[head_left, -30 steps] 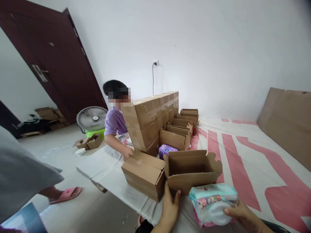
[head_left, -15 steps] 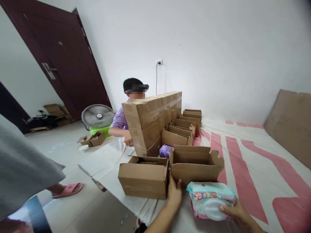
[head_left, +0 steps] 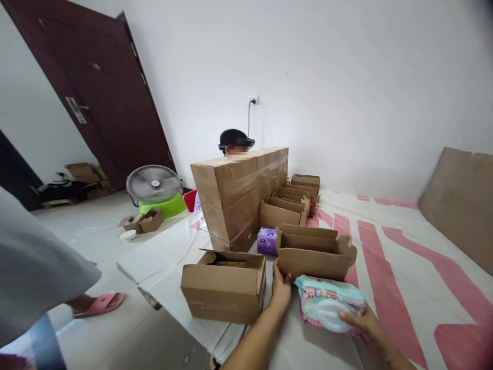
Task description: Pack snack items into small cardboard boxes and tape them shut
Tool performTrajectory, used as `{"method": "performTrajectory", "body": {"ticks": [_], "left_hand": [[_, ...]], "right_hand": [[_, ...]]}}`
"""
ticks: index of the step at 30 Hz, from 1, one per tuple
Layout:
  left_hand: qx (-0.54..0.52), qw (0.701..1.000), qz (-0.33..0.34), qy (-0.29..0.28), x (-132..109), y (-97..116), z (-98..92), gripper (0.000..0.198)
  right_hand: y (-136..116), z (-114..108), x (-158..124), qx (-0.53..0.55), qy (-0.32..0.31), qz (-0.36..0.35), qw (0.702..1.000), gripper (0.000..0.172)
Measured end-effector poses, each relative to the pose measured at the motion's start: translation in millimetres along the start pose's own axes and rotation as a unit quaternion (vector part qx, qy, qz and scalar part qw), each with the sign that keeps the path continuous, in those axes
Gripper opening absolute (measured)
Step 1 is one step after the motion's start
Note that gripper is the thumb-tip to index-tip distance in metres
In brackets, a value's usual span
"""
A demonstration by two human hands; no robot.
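At the far left a person in grey stands at the frame's edge, one foot in a pink slipper (head_left: 100,304) on the floor. Behind stands one dark brown door (head_left: 96,92), one floor fan (head_left: 154,185) in front of a green basin (head_left: 164,207), and a couple of small flattened cartons (head_left: 141,222) beside a white cup (head_left: 128,236).

On the white and pink striped sheet (head_left: 400,267) I count one stack of taped cartons (head_left: 239,198), with another person's head showing just above it, then a row of about four open cartons (head_left: 295,201) running back toward the wall. One purple tissue pack (head_left: 267,240) lies at the foot of the stack.

Nearest me are two cartons. The left open carton (head_left: 225,288) already has something yellowish inside. My left hand (head_left: 282,288) is spread flat, pressed between that carton's side and the front wall of the empty open carton (head_left: 316,253), gripping nothing.

To the right of that, my right hand (head_left: 364,329) is closed around one pack of wet wipes (head_left: 329,307), fingers on its white flip lid. The pack sits low over the sheet, just in front of the empty carton and near my left hand. It bears small cartoon figures; its writing is too small to read.

A large cardboard sheet (head_left: 458,200) leans at the far right.
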State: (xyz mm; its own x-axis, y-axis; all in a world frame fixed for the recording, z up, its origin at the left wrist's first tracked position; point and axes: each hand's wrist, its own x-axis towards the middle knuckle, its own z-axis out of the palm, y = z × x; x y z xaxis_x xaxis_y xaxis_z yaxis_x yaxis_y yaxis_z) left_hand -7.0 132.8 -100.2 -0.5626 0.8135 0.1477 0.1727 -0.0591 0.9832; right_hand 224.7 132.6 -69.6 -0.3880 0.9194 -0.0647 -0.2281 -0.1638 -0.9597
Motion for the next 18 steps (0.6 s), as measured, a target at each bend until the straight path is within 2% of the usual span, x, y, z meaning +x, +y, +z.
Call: {"method": "performTrajectory", "body": {"ticks": [5,8,10,14,17,18], "left_hand": [[0.004,0.999,0.014,0.052,-10,9,-5.7,0.07],[0.054,0.989,0.068,0.119,-23,12,-6.6,0.069],[0.105,0.977,0.115,0.148,-29,12,-5.2,0.07],[0.163,0.963,0.16,0.142,-39,9,-5.5,0.074],[0.154,0.961,0.181,0.141,-45,12,-9.8,0.068],[0.129,0.969,0.163,0.137,-46,14,-11.3,0.063]], "right_hand": [[-4,10,-2,0.0,-0.02,0.005,1.0,0.06],[-2,19,-2,-0.007,-0.044,-0.002,0.999,0.054],[1,25,1,-0.004,-0.031,-0.014,0.999,0.054],[7,29,6,0.011,-0.007,-0.02,1.0,0.058],[6,26,6,0.01,-0.046,-0.007,0.999,0.055],[5,25,6,0.009,-0.06,-0.003,0.998,0.054]]}}
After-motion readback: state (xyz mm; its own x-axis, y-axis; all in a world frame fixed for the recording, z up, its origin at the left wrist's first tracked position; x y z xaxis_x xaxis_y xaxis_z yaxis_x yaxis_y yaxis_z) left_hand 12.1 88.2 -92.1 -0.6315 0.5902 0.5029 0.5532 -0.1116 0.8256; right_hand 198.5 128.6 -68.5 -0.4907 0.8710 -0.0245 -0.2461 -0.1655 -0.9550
